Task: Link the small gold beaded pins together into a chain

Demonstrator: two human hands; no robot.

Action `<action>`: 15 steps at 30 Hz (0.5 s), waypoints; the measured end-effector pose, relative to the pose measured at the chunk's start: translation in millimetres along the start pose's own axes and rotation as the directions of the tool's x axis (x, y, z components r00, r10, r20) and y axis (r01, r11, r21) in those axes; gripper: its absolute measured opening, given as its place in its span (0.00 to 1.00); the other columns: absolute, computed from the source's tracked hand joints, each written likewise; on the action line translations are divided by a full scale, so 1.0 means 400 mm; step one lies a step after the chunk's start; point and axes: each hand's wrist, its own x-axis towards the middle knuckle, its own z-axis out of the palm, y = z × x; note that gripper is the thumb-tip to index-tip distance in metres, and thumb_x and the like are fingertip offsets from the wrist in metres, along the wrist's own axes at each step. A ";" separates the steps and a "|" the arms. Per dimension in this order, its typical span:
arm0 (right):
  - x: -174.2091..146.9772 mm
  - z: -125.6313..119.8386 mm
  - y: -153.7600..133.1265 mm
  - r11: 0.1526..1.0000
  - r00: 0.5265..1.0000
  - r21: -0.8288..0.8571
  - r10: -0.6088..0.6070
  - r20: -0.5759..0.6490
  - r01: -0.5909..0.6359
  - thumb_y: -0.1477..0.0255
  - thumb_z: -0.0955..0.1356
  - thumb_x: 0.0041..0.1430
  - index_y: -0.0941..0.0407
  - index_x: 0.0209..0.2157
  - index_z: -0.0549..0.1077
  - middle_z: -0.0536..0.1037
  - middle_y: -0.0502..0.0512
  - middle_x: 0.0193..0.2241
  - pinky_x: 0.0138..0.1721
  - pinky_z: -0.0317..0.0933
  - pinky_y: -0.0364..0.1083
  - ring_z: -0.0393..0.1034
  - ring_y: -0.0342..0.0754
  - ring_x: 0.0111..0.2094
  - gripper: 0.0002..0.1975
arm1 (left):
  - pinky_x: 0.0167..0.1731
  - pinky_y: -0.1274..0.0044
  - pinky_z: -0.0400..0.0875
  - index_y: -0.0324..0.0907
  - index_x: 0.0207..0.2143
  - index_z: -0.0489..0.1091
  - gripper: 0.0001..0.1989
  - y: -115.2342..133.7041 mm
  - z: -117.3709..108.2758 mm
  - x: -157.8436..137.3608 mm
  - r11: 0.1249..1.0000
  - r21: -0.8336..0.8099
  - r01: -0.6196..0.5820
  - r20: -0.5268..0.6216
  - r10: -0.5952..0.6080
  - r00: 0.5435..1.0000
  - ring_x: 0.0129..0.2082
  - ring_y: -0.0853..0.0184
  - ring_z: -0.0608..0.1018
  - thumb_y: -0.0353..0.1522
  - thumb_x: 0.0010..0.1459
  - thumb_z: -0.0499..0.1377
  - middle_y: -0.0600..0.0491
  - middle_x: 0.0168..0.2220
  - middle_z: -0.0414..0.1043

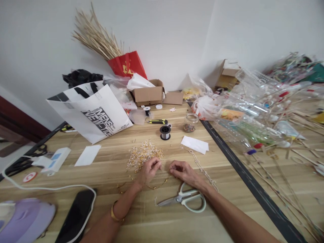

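Note:
My left hand [150, 171] is pinched shut at the right edge of a loose heap of gold and clear beads [143, 153]; what lies between its fingertips is too small to make out. Just across from it, my right hand [184, 172] is closed, thumb against fingers, on the end of a gold beaded strand [153, 187]. That strand curves down over the table and passes behind my left wrist. Below my right hand lies a pair of scissors [188, 199] with pale green handles. A second beaded strand [201, 167] rests beside my right forearm.
Beyond the hands stand a wire spool [165, 133], a yellow utility knife [157, 121] and a glass jar [190, 123] of small beads. White paper [194, 144] lies nearby. Plastic bottles [243, 114] crowd the right; a phone [76, 216] and white cable [83, 186] lie front left.

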 end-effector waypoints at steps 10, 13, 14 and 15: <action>-0.001 -0.001 -0.019 1.000 1.000 -0.026 0.005 -0.017 -0.006 0.75 0.65 0.50 0.60 0.28 0.70 0.66 0.47 0.21 0.24 0.50 0.39 0.56 0.40 0.23 0.03 | 0.31 0.78 0.63 0.40 0.26 0.64 0.13 -0.018 0.002 0.001 1.000 -0.025 -0.014 0.005 0.014 1.000 0.27 0.69 0.70 0.37 0.60 0.49 0.55 0.25 0.66; -0.001 -0.001 -0.020 1.000 1.000 -0.027 0.006 -0.017 -0.007 0.75 0.65 0.50 0.60 0.28 0.70 0.66 0.47 0.21 0.25 0.50 0.39 0.57 0.40 0.23 0.03 | 0.31 0.78 0.63 0.40 0.26 0.64 0.13 -0.016 0.002 0.001 1.000 -0.018 -0.002 0.000 0.002 1.000 0.27 0.69 0.70 0.37 0.60 0.49 0.55 0.25 0.67; -0.001 -0.001 -0.020 1.000 1.000 -0.030 0.005 -0.017 -0.006 0.75 0.65 0.50 0.60 0.28 0.70 0.66 0.47 0.21 0.25 0.50 0.39 0.57 0.40 0.23 0.03 | 0.31 0.78 0.63 0.40 0.26 0.64 0.13 -0.015 0.002 0.001 1.000 -0.013 0.001 -0.002 -0.001 1.000 0.27 0.69 0.70 0.37 0.60 0.49 0.55 0.24 0.67; -0.001 -0.001 -0.021 0.999 1.000 -0.034 0.005 -0.017 -0.006 0.75 0.65 0.50 0.60 0.28 0.70 0.66 0.47 0.22 0.25 0.50 0.39 0.57 0.40 0.23 0.03 | 0.31 0.78 0.63 0.40 0.26 0.64 0.13 -0.015 0.002 0.001 1.000 -0.008 0.000 -0.003 0.000 1.000 0.27 0.69 0.70 0.37 0.60 0.49 0.55 0.24 0.67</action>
